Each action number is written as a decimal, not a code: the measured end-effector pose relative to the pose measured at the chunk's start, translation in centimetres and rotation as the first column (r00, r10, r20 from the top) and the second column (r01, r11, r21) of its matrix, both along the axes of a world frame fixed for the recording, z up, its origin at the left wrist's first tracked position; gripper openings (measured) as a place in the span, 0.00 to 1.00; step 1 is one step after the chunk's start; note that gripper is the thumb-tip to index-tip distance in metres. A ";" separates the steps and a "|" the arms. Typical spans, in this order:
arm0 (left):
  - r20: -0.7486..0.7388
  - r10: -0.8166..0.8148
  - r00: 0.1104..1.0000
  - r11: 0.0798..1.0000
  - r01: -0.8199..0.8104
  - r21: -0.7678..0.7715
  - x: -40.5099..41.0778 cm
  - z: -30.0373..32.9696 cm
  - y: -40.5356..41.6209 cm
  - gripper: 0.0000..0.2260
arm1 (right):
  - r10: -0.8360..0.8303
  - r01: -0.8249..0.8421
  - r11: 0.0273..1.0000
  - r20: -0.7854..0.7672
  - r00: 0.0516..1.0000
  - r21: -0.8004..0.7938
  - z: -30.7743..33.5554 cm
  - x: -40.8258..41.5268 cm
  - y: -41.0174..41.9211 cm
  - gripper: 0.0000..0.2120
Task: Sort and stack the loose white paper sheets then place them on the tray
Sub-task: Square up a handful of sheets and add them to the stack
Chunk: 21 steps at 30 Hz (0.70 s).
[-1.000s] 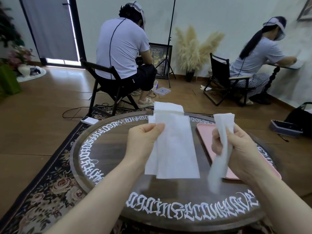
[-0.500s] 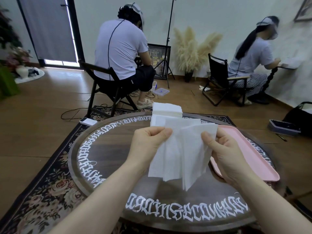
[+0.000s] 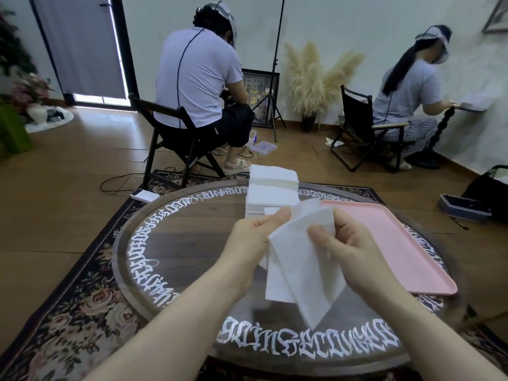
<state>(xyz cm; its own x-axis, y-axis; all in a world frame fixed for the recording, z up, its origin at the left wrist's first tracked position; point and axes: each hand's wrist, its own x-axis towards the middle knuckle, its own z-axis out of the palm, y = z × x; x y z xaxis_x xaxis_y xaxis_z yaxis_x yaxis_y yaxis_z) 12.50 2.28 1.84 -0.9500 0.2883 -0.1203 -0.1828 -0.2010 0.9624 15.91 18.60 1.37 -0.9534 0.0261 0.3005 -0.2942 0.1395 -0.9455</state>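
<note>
Now the loose white sheets (image 3: 299, 259) are coming together above the round table (image 3: 176, 243), the right hand (image 3: 354, 243) having brought its sheet over to those the left hand (image 3: 253, 240) is pinching, both hands gripping one bundle, stacking progressing while the pink tray (image 3: 398, 243) beside is waiting bare.

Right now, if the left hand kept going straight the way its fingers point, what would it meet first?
The left hand points up and right, so it would probably meet the right hand, which pinches the same paper sheets, before the pink tray. Depth is uncertain.
</note>
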 end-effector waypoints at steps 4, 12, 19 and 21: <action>0.004 0.013 1.000 1.000 -0.013 0.014 -0.3 0.1 -0.6 0.10 | 0.145 -0.144 0.989 0.107 0.984 -0.021 0.3 0.1 0.5 0.09; -0.096 0.093 0.991 0.994 -0.087 0.066 -1.1 0.1 -1.1 0.08 | 0.280 -0.240 0.925 0.101 0.955 -0.294 1.2 0.7 1.2 0.12; -0.004 -0.100 0.995 0.992 0.100 0.077 -1.3 0.2 -1.1 0.06 | -0.057 0.078 0.968 0.093 0.994 -0.239 0.4 0.1 1.0 0.13; 0.002 -0.104 0.995 0.992 0.104 0.075 -1.2 0.1 -1.0 0.07 | -0.086 0.103 0.971 0.089 0.992 -0.217 0.4 0.0 0.9 0.10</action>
